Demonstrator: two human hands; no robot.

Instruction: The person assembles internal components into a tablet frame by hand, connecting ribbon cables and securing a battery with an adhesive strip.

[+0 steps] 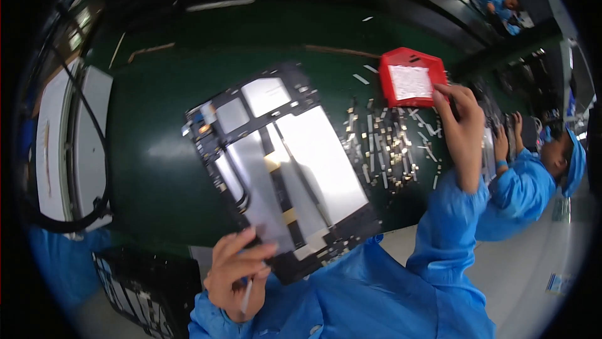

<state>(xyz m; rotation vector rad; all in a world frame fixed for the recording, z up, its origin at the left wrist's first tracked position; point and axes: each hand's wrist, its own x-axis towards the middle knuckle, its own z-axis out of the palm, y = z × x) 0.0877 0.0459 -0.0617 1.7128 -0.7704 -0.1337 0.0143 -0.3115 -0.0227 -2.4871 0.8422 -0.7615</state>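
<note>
Left hand [241, 270] grips a thin pale stick [248, 296] beside an opened tablet [323, 166], angled between both hands; a red tray [386, 82] sits just left of the right hand [463, 122], its fingertips narrowed, any hold unclear.

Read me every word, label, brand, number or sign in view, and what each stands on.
None can be read.
Small label at the lower right: its marks are too small to make out.
Opened flat device: any print on its panels or parts is too blurred or small.
Red bin: no readable text shows on it.
</note>
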